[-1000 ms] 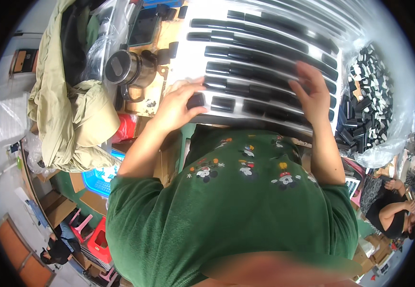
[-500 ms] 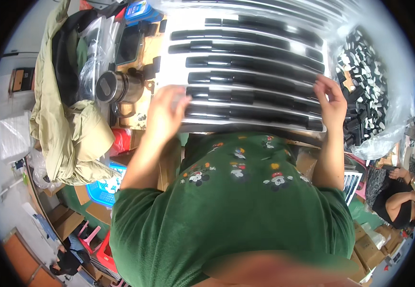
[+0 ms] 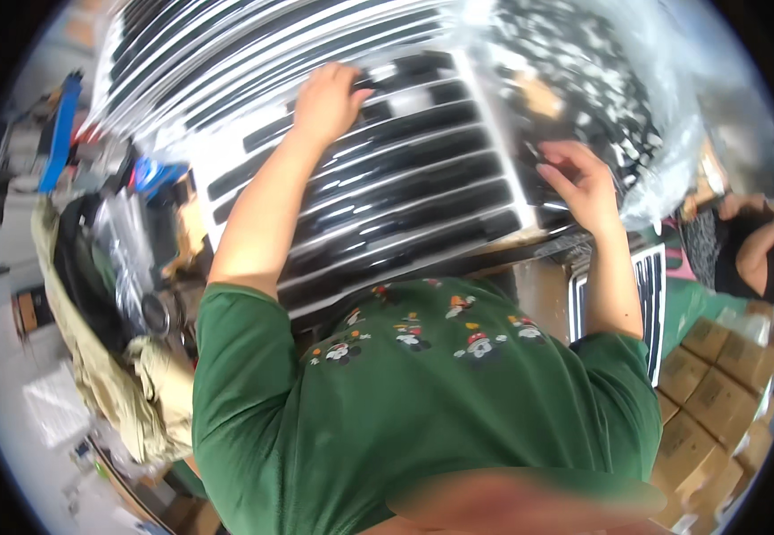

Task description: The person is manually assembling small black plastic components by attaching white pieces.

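Slatted chrome-and-black grille panel (image 3: 387,187), frame centre: left hand (image 3: 326,100) pressed flat, fingers together; right hand (image 3: 583,183) curled on its right edge; best steadied evenly at both sides.

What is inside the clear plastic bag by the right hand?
The clear plastic bag holds many small black pieces; glare blurs their shape. The right hand covers its near edge.
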The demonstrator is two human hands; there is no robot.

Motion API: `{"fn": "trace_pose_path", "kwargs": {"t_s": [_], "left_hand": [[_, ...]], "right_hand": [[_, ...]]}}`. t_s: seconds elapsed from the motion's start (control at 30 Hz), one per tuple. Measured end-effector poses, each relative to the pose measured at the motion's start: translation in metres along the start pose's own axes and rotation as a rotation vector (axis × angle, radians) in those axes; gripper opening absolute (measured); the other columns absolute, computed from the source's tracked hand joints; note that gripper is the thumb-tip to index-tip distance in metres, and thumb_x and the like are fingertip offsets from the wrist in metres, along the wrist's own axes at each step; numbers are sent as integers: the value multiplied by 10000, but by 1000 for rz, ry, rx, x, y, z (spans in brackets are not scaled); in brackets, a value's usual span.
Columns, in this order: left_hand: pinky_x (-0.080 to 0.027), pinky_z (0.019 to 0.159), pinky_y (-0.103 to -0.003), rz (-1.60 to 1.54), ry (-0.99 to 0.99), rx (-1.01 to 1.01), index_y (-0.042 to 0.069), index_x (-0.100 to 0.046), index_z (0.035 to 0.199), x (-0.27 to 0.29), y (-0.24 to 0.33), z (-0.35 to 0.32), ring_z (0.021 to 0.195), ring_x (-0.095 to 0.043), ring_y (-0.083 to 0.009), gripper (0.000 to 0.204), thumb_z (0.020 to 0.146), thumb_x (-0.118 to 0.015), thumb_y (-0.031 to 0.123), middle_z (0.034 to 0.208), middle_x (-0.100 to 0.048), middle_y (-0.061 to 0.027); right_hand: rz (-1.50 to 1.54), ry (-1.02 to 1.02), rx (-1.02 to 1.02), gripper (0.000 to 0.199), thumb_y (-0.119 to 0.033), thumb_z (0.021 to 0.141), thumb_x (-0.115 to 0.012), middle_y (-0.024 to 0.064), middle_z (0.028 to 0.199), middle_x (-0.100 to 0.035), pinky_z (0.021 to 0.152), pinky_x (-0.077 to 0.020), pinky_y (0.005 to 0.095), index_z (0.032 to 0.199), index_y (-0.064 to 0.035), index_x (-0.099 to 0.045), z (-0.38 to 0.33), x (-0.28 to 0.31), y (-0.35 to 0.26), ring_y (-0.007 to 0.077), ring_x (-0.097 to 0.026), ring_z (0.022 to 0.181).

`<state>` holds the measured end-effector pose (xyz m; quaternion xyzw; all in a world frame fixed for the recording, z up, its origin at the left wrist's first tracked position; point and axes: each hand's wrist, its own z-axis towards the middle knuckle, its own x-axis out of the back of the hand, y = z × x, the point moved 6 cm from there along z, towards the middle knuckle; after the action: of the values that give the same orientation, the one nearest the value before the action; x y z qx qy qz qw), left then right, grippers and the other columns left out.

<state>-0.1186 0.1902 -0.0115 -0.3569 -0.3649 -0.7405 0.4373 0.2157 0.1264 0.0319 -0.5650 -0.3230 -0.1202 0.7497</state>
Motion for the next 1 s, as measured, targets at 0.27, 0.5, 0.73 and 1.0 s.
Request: {"fn": "trace_pose_path", "kwargs": {"t_s": [0.27,0.5,0.73,1.0], "left_hand": [[-416,824,-392,101,-163,55,118,-632,1018,-30,4,16,985,-535,-266,252,788,-657,219,981,-610,-49],[-471,751,-238,-785,11,323,54,-523,1178,-9,45,-8,859,-593,-124,334,855,-601,26,993,-616,-85],[-476,747,-218,-1162,-177,605,5,-503,1160,-6,89,-50,835,-589,-103,296,871,-565,4,927,-617,-61],[-484,772,-267,-1525,-267,616,24,-377,1215,9,145,-87,860,-608,-154,363,891,-539,22,997,-598,-103]], "right_hand": [[-274,75,-189,213,-224,823,-632,78,805,-666,673,-481,276,939,-46,-650,84,41,65,157,-616,716],[-526,-256,-100,382,-452,701,-682,115,790,-667,700,-491,367,799,-83,-687,158,-34,157,285,-629,739],[95,213,-154,209,-149,765,-715,29,827,-650,670,-483,232,936,-61,-632,94,-5,8,99,-599,725],[280,388,381,265,16,690,-745,102,913,-634,695,-495,238,928,1,-629,12,-69,-42,168,-619,827]]}}
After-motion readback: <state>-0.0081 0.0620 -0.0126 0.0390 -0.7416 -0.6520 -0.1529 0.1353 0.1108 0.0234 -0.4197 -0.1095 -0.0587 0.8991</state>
